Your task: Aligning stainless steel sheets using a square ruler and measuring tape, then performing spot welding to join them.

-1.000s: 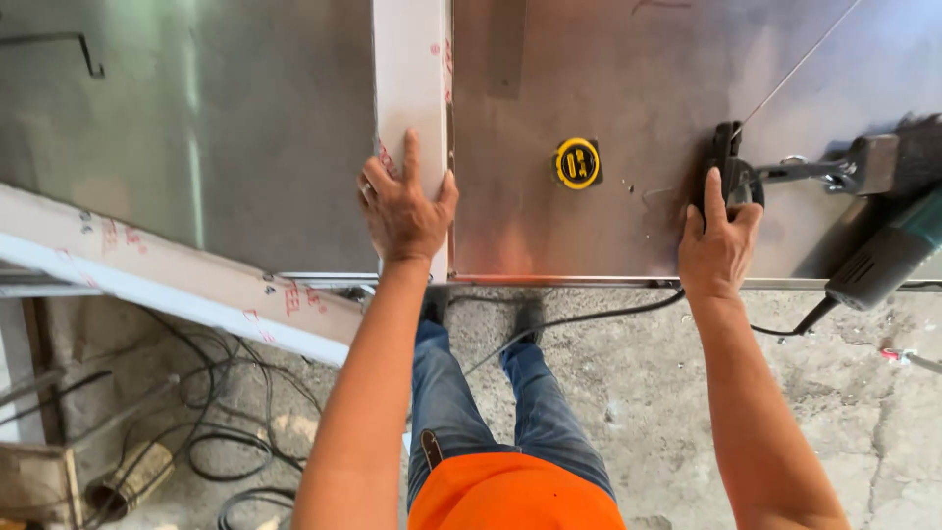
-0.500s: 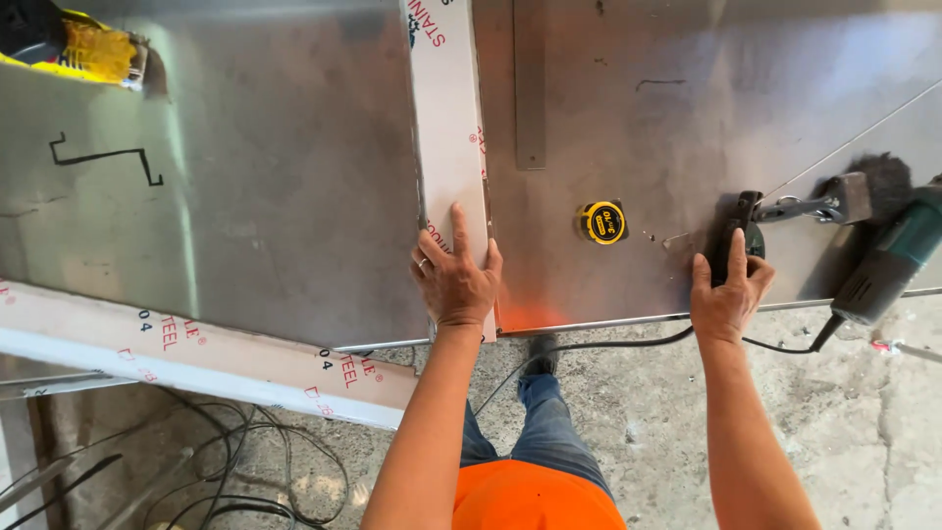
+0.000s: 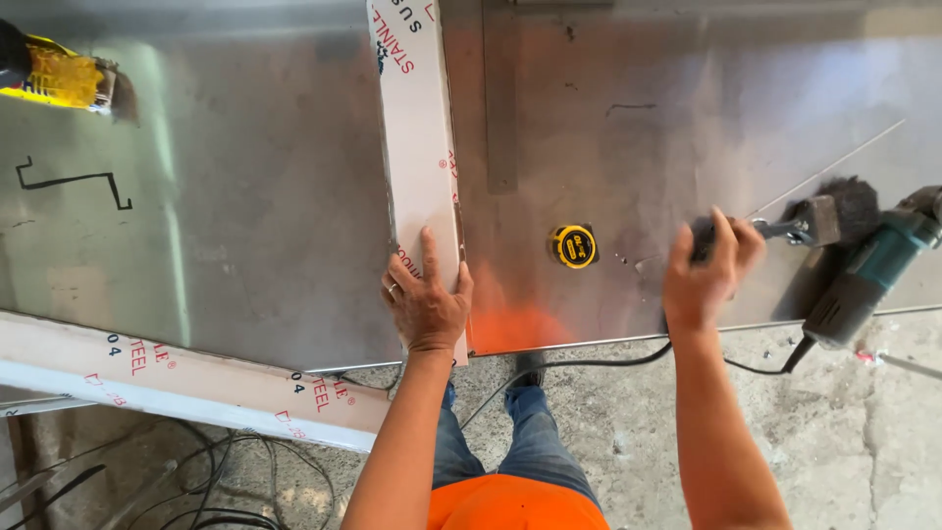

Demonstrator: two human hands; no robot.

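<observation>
L hand [image 3: 427,306] lies flat, fingers spread, pinning white strip [image 3: 419,167] at centre frame on steel sheet [image 3: 245,226], R hand [image 3: 708,278] curled around dark clamp [image 3: 785,228] centre-right; likely positioning step, next needs strip alignment w/ sheet edge.

On the steel counter [image 3: 245,245] we see a round yellow tape measure [image 3: 574,245] and, at the right edge, a teal angle grinder [image 3: 868,280]. A yellow tool [image 3: 54,74] lies far left. Below the counter, black cables [image 3: 196,481] lie on the concrete floor [image 3: 863,432].
</observation>
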